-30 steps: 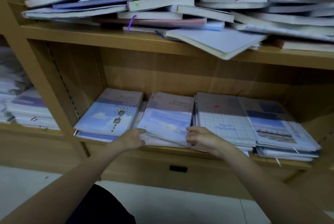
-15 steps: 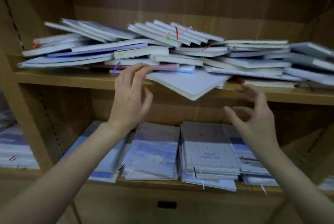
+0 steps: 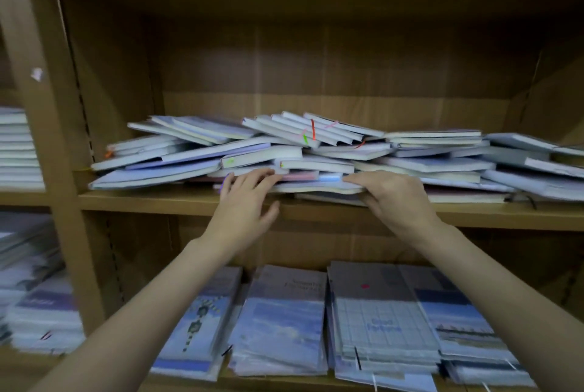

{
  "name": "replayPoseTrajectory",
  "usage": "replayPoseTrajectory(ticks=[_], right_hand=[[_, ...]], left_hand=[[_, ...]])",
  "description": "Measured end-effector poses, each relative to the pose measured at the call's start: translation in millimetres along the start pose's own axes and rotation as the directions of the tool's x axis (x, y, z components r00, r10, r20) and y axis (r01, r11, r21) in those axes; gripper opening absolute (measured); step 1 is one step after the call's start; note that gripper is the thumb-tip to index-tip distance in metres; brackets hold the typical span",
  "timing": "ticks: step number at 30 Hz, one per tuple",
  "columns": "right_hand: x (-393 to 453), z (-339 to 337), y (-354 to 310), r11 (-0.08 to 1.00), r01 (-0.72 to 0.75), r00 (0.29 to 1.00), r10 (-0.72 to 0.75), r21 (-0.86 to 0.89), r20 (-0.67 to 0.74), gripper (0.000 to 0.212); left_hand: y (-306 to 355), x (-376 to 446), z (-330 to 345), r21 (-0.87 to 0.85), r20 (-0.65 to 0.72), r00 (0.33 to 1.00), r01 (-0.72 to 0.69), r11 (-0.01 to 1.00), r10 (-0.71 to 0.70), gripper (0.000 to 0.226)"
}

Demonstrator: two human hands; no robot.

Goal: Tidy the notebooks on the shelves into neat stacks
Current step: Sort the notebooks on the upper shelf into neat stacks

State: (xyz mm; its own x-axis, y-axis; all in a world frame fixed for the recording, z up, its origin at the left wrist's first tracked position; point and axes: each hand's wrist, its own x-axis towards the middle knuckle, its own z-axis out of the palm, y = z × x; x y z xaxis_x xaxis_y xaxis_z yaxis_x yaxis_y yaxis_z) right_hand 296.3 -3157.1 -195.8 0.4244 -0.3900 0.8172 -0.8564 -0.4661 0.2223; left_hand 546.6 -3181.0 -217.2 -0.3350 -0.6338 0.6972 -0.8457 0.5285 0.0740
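Note:
A messy pile of notebooks (image 3: 316,151) lies criss-crossed along the middle shelf (image 3: 151,202), some with coloured ribbon markers. Low at the front of the pile is a pale notebook (image 3: 316,188) that sticks out over the shelf edge. My left hand (image 3: 246,202) has straight fingers touching the pile's lower front edge, just left of that notebook. My right hand (image 3: 392,198) holds the notebook's right end, with fingers on top and the thumb underneath. On the lower shelf, several flat stacks of blue-and-grey notebooks (image 3: 281,322) lie side by side.
A wooden upright (image 3: 41,170) separates this bay from the left one, where more notebook stacks (image 3: 19,148) sit on two levels. The space above the messy pile is open up to the board overhead. The pile runs past the right edge of view.
Both hands left the lower shelf stacks and rose to the middle shelf. From open in the air half a second ago, they now rest on the pile's front, and the overhanging notebook sits further in.

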Motion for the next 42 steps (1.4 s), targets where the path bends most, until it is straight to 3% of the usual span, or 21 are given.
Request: replayPoseTrajectory(ticks=[5, 9, 12, 14, 17, 20, 22, 24, 26, 28, 30, 32, 35, 38, 42], right_hand=[[15.0, -20.8, -0.5, 0.998, -0.027, 0.993, 0.032, 0.049, -0.113, 0.02], [26.8, -33.6, -2.5, 0.998, 0.008, 0.992, -0.001, 0.061, -0.123, 0.031], [26.3, -40.7, -6.2, 0.997, 0.01, 0.987, 0.003, 0.078, -0.162, 0.032], [28.2, -46.6, -6.8, 0.997, 0.017, 0.982, -0.002, 0.079, -0.187, 0.031], [28.4, -56.8, -4.7, 0.992, 0.006, 0.978, 0.02, 0.124, -0.206, 0.032], [7.7, -73.6, -2.4, 0.967, -0.08, 0.966, 0.135, 0.24, -0.222, 0.034], [-18.1, -86.5, 2.7, 0.927, -0.194, 0.945, 0.265, 0.322, -0.192, 0.027], [-44.0, -90.6, 12.9, 0.818, -0.388, 0.901, 0.434, 0.425, -0.011, 0.023], [-65.0, -94.8, 15.2, 0.731, -0.49, 0.862, 0.486, 0.475, 0.14, 0.017], [-81.1, -96.7, 19.5, 0.684, -0.568, 0.818, 0.531, 0.458, 0.221, 0.035], [-86.4, -101.3, 14.1, 0.501, -0.729, 0.67, 0.66, 0.466, 0.34, 0.045], [-92.7, -101.2, 7.5, 0.226, -0.79, 0.543, 0.69, 0.569, 0.479, 0.034], [-97.7, -108.9, 2.3, -0.08, -0.718, 0.472, 0.674, 0.692, 0.568, 0.03], [-106.2, -124.1, 1.9, -0.127, -0.684, 0.543, 0.57, 0.719, 0.617, 0.038], [-125.4, -131.3, 2.4, -0.114, -0.74, 0.567, 0.422, 0.662, 0.707, 0.098]], left_hand=[[4.1, 2.6, -3.7, -0.008, 0.057, 0.998, 0.037, 0.999, -0.037, 0.047], [4.4, 7.9, -10.9, -0.079, 0.088, 0.992, 0.097, 0.992, -0.09, 0.035], [3.1, 9.2, -15.0, -0.145, 0.017, 0.999, 0.044, 0.989, -0.042, 0.019], [3.6, 9.8, -18.5, -0.18, -0.067, 0.996, -0.063, 0.982, 0.052, 0.02], [10.0, 3.3, -22.9, -0.393, -0.165, 0.985, -0.119, 0.912, 0.057, 0.018], [24.4, -12.5, -20.6, -0.679, -0.23, 0.973, -0.136, 0.721, -0.033, 0.027], [35.6, -18.4, -19.2, -0.85, -0.122, 0.99, -0.067, 0.523, -0.071, 0.018], [45.8, -22.9, -12.2, -0.956, 0.091, 0.986, 0.126, 0.265, -0.143, 0.018], [57.3, -22.7, -4.8, -0.944, 0.312, 0.934, 0.325, 0.052, -0.172, 0.025], [71.2, -17.3, -2.6, -0.876, 0.482, 0.868, 0.475, -0.086, -0.122, 0.027], [85.4, -9.4, -6.3, -0.807, 0.581, 0.812, 0.564, -0.178, -0.062, 0.027], [97.8, -2.8, -9.4, -0.793, 0.604, 0.796, 0.596, -0.127, -0.034, 0.023], [107.6, -9.8, -5.3, -0.809, 0.581, 0.812, 0.584, 0.069, -0.059, 0.048], [108.2, -31.3, -1.6, -0.788, 0.605, 0.796, 0.6, 0.135, -0.009, 0.061], [114.7, -40.3, -0.1, -0.811, 0.568, 0.82, 0.572, 0.123, -0.069, 0.071]])
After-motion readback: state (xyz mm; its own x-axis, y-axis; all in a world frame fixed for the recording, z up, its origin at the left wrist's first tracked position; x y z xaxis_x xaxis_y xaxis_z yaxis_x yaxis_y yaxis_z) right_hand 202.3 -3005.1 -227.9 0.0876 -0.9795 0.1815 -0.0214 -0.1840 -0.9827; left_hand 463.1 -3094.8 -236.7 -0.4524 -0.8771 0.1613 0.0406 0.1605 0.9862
